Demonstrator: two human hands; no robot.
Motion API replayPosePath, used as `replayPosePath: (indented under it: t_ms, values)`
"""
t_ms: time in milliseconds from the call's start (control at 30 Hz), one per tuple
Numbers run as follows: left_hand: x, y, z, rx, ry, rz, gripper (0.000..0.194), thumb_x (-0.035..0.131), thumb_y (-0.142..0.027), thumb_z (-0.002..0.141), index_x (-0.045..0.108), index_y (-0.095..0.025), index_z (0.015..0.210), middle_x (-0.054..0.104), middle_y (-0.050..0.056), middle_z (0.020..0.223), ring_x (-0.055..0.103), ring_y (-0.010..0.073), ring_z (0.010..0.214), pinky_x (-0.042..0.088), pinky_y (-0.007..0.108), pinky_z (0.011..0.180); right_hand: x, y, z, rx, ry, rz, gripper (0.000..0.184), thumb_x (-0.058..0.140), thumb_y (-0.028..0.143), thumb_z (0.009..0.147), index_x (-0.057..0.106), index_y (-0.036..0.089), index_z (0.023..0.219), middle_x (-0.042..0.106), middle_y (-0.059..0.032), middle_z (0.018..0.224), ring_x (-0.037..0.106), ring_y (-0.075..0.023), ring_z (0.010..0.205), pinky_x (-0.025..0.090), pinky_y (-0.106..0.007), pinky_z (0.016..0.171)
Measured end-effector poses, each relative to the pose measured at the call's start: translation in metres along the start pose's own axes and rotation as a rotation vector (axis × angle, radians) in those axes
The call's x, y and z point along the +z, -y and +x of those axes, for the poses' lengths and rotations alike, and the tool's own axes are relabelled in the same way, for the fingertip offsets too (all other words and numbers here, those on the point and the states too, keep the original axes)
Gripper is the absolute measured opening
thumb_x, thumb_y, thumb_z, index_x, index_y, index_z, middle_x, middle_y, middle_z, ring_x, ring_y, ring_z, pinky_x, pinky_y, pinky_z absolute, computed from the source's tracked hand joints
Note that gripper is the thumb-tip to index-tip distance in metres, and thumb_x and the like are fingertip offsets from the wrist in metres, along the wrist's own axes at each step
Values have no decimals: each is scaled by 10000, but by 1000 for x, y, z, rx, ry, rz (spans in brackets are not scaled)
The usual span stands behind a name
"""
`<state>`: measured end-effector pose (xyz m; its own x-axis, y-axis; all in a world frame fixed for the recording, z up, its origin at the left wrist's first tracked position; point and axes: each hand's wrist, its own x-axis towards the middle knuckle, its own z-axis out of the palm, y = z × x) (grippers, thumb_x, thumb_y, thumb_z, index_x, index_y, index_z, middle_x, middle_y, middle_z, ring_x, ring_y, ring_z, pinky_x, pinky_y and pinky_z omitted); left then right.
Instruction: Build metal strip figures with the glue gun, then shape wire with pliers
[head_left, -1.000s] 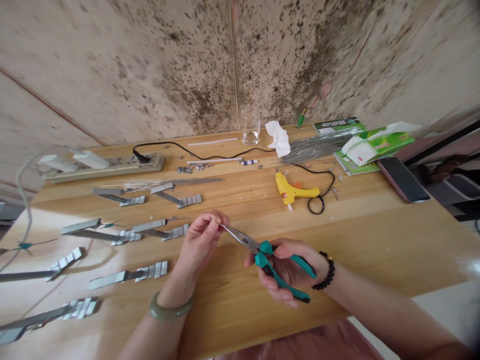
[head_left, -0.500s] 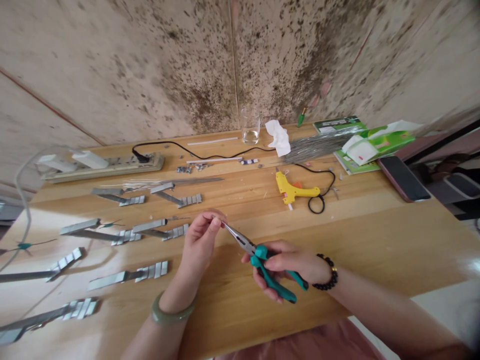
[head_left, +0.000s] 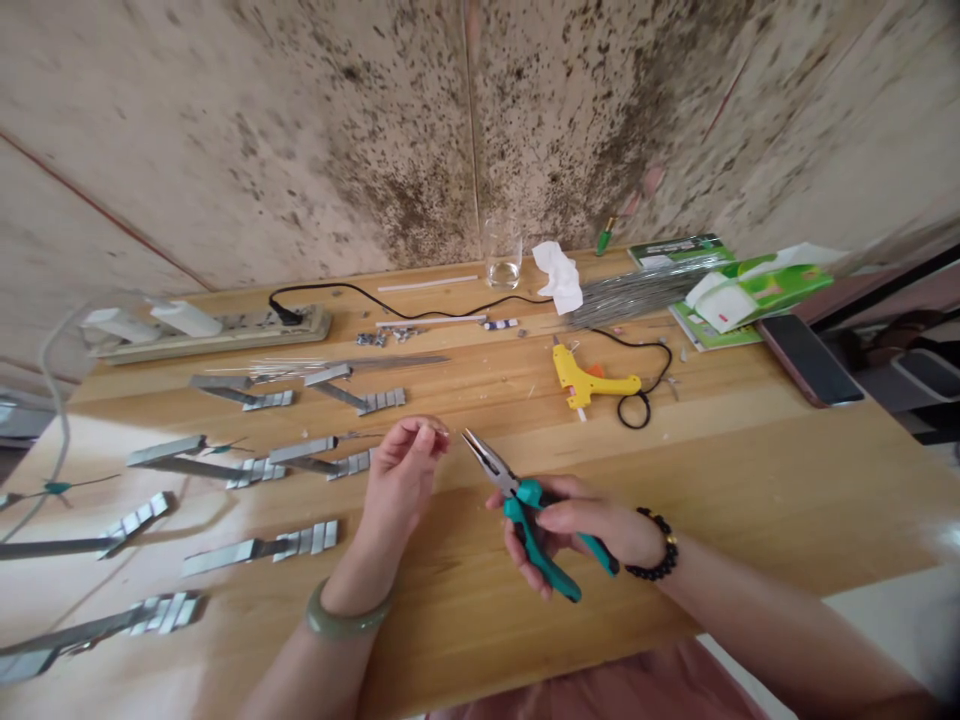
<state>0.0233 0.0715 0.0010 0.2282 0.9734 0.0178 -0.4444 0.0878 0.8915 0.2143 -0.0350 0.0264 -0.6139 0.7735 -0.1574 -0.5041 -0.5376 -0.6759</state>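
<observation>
My right hand (head_left: 559, 525) is wrapped round the teal handles of long-nose pliers (head_left: 495, 470). Their jaws stand slightly apart, with nothing visible between them, just right of my left fingertips. In my left hand (head_left: 405, 470), thumb and forefinger pinch a tiny shiny piece (head_left: 444, 434), too small to name. Left of that hand lie several grey folded strips, one of them a strip with ridged bands (head_left: 304, 540).
A yellow glue gun (head_left: 592, 382) lies behind the pliers. Farther back are a drinking glass (head_left: 502, 262), a bundle of thin wires (head_left: 637, 292) and a power strip (head_left: 247, 330). A phone (head_left: 810, 360) rests at the right, beside a green tissue pack (head_left: 772, 285).
The plier tips have come away from my left fingertips, leaving a small gap, and the jaws have parted. My left hand keeps its pinch in nearly the same place.
</observation>
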Motion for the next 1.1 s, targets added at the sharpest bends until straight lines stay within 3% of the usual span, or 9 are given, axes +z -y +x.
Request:
replayPosePath:
  t_ms: [300,667,1100]
  values:
    - [4,-3,-4,-62,62,-76,128,739,-287,737,644,-201,738,595,-1,747,554,119,720,457,258,693,-5,-1,2,102,148,225,443,528,328,815,514,101,1195,653,-94,872,647,-192,655,526,-309,506]
    - [3,-1,-7,-64,126,-73,85,697,-265,781,647,-199,762,584,7,774,551,131,767,458,272,716,-4,0,1,128,142,240,452,554,334,820,515,102,1206,640,-67,815,631,-169,614,478,-248,446]
    - [5,-3,-8,-133,74,-112,133,739,-280,737,631,-204,728,582,1,763,548,129,754,462,272,712,-4,-2,2,92,113,239,445,553,326,819,527,93,1197,644,-79,824,636,-169,632,538,-294,500]
